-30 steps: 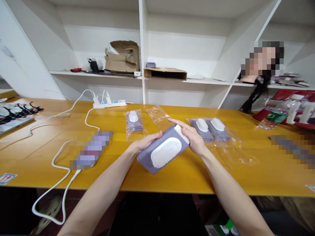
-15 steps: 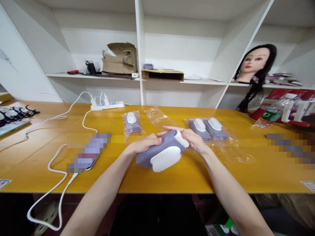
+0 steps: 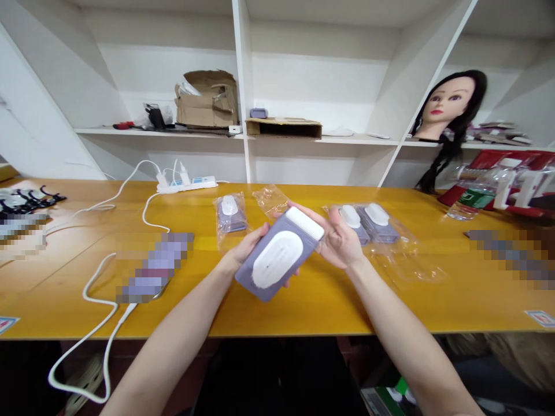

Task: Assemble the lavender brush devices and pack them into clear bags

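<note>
Between my hands is a lavender plastic brush (image 3: pixel 273 260), its white oval (image 3: pixel 276 259) facing up and a white end strip (image 3: pixel 304 223) at the far end. My left hand (image 3: pixel 249 248) holds its lower left side. My right hand (image 3: pixel 340 237), fingers spread, supports the far right corner. Just beyond, a similar brush in a clear bag (image 3: pixel 229 214) lies on the yellow wooden table (image 3: pixel 303 312). Two more bagged brushes (image 3: pixel 364 223) lie to the right, partly behind my right hand. A crumpled clear plastic bag (image 3: pixel 271 199) lies near the far edge.
A white power strip (image 3: pixel 186 185) with white cables (image 3: pixel 106 323) lies left of my hands, next to a blurred object (image 3: pixel 154 268). A water bottle (image 3: pixel 474 199) stands at right. Above are white shelves (image 3: pixel 151 132) holding a cardboard box (image 3: pixel 206 104) and a mannequin head (image 3: pixel 451 104).
The brush has turned in my hands, its white end strip now pointing away and up and its oval face showing. My right hand has opened its fingers. The view has shifted slightly.
</note>
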